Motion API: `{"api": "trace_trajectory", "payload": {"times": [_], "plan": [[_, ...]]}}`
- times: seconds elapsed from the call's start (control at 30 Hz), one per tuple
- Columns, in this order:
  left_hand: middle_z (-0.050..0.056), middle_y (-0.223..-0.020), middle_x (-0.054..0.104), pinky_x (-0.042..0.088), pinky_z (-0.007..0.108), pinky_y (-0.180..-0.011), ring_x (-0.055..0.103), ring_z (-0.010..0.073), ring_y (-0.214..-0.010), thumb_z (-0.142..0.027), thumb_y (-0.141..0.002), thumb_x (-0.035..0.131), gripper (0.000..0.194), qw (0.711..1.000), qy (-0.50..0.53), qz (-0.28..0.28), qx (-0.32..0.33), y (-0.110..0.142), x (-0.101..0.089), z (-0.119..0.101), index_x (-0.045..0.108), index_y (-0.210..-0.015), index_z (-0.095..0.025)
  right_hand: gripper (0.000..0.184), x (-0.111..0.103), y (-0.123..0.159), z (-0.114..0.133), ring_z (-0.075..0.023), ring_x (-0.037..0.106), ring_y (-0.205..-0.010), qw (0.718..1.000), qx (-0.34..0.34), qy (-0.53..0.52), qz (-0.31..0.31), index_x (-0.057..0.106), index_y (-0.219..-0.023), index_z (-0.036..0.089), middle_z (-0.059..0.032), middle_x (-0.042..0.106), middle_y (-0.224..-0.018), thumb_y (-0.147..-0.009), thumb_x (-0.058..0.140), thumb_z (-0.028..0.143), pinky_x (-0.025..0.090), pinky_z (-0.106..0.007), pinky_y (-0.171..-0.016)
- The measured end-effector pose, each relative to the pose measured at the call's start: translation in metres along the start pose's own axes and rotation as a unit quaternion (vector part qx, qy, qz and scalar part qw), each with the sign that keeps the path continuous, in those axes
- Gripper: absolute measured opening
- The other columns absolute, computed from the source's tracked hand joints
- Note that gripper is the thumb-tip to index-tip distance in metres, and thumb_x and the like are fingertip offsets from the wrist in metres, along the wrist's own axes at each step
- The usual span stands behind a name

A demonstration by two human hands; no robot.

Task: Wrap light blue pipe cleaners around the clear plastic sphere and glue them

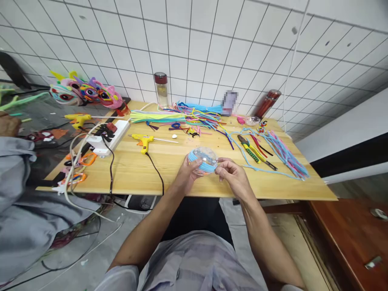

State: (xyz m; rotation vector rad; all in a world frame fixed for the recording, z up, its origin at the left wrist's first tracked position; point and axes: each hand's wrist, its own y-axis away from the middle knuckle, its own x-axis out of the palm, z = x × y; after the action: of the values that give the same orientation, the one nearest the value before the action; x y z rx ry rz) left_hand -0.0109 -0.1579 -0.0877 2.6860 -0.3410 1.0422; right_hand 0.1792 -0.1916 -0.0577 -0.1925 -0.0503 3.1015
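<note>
Above the table's front edge, a clear plastic dome (205, 153) with light-blue pipe cleaner (207, 166) wound round it in rows is held between both hands. My left hand (188, 173) grips its left side, thumb pressed on the blue rows. At the dome's right edge, my right hand (233, 174) has thumb and forefinger pinched together where the blue pipe cleaner ends; the pinched part is mostly hidden by the fingers. Left of the hands a yellow hot glue gun (144, 143) with a glue stick lies on the table. Green-handled pliers (248, 148) rest to the right.
A white power strip (112, 137) with cables stands at left, near a second glue gun (78, 119). Pipe cleaner bundles lie at the back (160, 117) and right (285, 155). Two bottles stand against the wall. Colourful animal heads (87, 92) and a co-worker's sleeve (13, 169) are further left.
</note>
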Motion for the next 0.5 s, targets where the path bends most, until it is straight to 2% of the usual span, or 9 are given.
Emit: {"api": "trace_trajectory", "payload": {"times": [0.2, 0.4, 0.5], "plan": [[0.010, -0.116, 0.082, 0.064, 0.040, -0.086, 0.080, 0.0268, -0.095, -0.053, -0.069, 0.098, 0.069, 0.999, -0.013, 0.003, -0.043, -0.009, -0.009, 0.003, 0.069, -0.122, -0.020, 0.041, -0.002, -0.009, -0.010, -0.0240, 0.066, -0.098, 0.999, 0.030, 0.017, -0.005, 0.071, -0.070, 0.023, -0.0106, 0.071, -0.117, -0.075, 0.089, 0.060, 0.054, -0.031, -0.067], [0.012, -0.117, 0.082, 0.061, 0.040, -0.096, 0.078, 0.0302, -0.110, -0.057, -0.074, 0.093, 0.062, 0.999, -0.024, 0.020, -0.016, -0.012, 0.000, 0.006, 0.073, -0.118, -0.019, 0.047, -0.006, -0.012, -0.014, -0.0310, 0.068, -0.124, 0.999, 0.031, 0.024, 0.002, 0.066, -0.065, 0.024, -0.0115, 0.075, -0.123, -0.077, 0.089, 0.063, 0.056, -0.038, -0.094], [0.011, -0.119, 0.080, 0.058, 0.040, -0.100, 0.077, 0.0289, -0.111, -0.056, -0.076, 0.092, 0.063, 0.999, -0.040, 0.009, 0.002, -0.015, 0.000, 0.010, 0.071, -0.121, -0.018, 0.047, -0.009, -0.012, -0.017, -0.0304, 0.071, -0.116, 0.999, 0.050, 0.009, 0.009, 0.066, -0.066, 0.024, -0.0109, 0.078, -0.113, -0.075, 0.090, 0.064, 0.056, -0.038, -0.090]]}}
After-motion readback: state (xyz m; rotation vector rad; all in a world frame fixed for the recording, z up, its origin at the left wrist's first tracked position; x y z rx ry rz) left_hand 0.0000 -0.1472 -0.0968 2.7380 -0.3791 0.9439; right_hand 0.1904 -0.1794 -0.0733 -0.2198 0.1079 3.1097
